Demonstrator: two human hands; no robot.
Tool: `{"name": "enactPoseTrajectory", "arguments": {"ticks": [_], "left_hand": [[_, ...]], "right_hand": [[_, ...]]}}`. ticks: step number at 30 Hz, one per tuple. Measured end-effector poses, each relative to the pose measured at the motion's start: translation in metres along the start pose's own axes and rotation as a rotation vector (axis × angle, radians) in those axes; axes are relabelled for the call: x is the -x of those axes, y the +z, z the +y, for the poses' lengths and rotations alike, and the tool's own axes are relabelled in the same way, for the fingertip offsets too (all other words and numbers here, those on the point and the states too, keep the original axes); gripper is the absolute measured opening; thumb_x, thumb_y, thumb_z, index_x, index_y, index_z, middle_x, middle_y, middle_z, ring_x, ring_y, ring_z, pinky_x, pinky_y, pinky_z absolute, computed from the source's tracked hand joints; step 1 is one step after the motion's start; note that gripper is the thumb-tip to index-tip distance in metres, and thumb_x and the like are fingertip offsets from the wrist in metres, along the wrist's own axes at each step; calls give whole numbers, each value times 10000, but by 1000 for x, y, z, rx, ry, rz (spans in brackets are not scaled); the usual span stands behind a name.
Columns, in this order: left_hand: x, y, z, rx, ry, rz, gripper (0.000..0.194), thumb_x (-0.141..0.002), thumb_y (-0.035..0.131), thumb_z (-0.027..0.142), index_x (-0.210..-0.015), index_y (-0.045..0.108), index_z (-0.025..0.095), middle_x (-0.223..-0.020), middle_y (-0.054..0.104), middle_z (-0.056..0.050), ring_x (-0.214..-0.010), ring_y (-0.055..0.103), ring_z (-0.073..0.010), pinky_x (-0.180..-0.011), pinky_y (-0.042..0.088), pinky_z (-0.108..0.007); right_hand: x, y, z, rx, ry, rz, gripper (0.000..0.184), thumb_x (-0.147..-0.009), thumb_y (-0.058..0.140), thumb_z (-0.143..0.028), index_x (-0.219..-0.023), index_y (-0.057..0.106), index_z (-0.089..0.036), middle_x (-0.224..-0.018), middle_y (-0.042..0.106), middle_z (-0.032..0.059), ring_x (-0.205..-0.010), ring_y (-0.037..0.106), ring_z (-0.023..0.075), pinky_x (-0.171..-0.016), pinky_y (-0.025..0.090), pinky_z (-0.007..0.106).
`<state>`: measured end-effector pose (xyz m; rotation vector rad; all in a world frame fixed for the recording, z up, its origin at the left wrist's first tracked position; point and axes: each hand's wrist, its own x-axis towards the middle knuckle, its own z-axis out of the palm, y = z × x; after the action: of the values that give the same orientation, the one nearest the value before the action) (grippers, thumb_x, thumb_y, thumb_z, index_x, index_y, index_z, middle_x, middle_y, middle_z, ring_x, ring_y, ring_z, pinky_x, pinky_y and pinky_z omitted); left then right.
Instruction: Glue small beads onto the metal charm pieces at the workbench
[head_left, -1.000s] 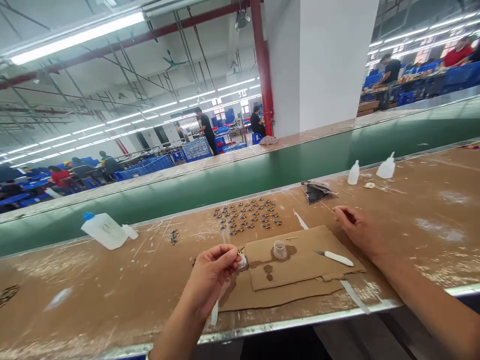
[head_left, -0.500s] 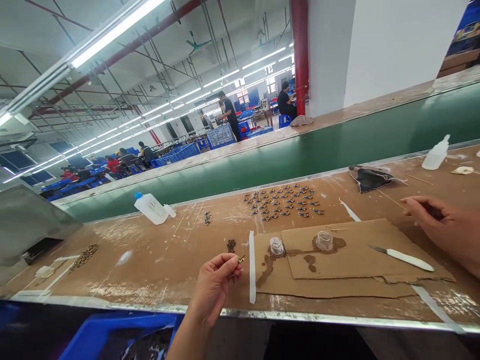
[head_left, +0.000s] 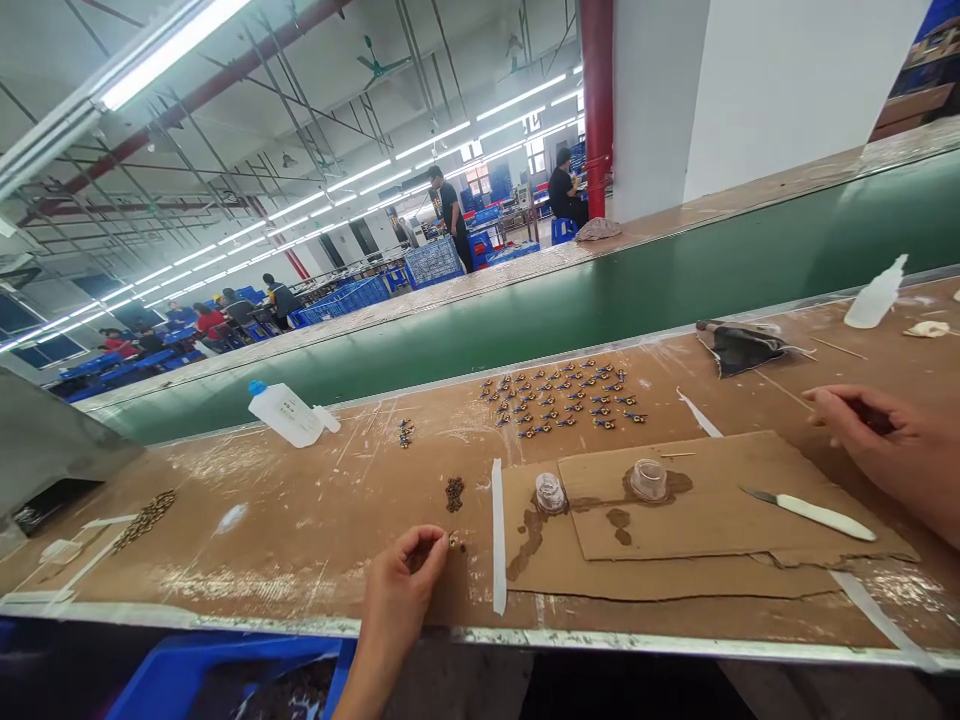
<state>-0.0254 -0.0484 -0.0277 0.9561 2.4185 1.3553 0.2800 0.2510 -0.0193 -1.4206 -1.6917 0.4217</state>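
Observation:
My left hand (head_left: 401, 590) is low over the front of the bench, thumb and index finger pinched on a small brass-coloured part (head_left: 452, 540). Just beyond the fingertips lies a small pile of dark brown pieces (head_left: 454, 493). On the right, my right hand (head_left: 885, 440) hovers above the bench with curled fingers; what they hold, if anything, cannot be made out. A thin line on the bench runs up to its fingertips. Between the hands, layered cardboard (head_left: 697, 520) carries two small clear cups (head_left: 550, 493) and a white-handled knife (head_left: 825, 516).
Rows of small blue-and-brass pieces (head_left: 559, 400) lie at the back of the bench. A blue-capped bottle (head_left: 286, 415), brass pile (head_left: 146, 520), dark cloth (head_left: 746, 348) and white squeeze bottle (head_left: 877, 295) stand around. Behind runs a green conveyor (head_left: 487, 320); people work beyond.
My left hand has moved left and down, nearer the bench surface, with the small part at its fingertips. The right hand has hardly moved. The view has shifted slightly.

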Motion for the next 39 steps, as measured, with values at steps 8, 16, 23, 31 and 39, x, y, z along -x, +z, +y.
{"name": "enactPoseTrajectory", "arguments": {"ticks": [8,16,23,31,39], "left_hand": [[6,1,11,-173,14,-32,224,-692,585,399,-645,661,193,-572,616,16,-539,529,-132,-533,397,-212],[0,-1,14,-233,5,-92,218,-675,576,392,-637,663,196,-566,620,18,-546,540,-134,-542,397,-212],[-4,1,22,-298,20,-93,226,-658,570,396,-592,654,197,-547,625,15,-530,539,-137,-522,391,-214],[-5,2,22,-405,38,-101,251,-678,541,424,-623,656,208,-562,628,18,-548,557,-142,-543,402,-218],[-7,3,15,-442,43,-112,264,-683,541,450,-624,654,218,-563,631,21,-558,568,-150,-542,398,-224]], "right_hand": [[-4,6,10,-96,-50,-41,616,-538,352,-787,-667,497,-201,-549,542,66,-443,477,156,-431,343,289],[-2,6,17,-77,-84,-52,590,-606,389,-763,-697,522,-195,-507,501,46,-433,417,132,-423,273,270],[-8,14,30,-116,-85,-56,598,-639,379,-742,-739,526,-171,-631,547,60,-502,459,114,-505,367,273],[-16,23,58,-119,-104,-38,538,-675,412,-676,-774,554,-167,-623,527,26,-496,453,98,-520,367,250],[-18,25,61,-153,-159,-41,501,-726,432,-638,-802,563,-161,-651,560,38,-492,450,84,-502,371,226]]}}
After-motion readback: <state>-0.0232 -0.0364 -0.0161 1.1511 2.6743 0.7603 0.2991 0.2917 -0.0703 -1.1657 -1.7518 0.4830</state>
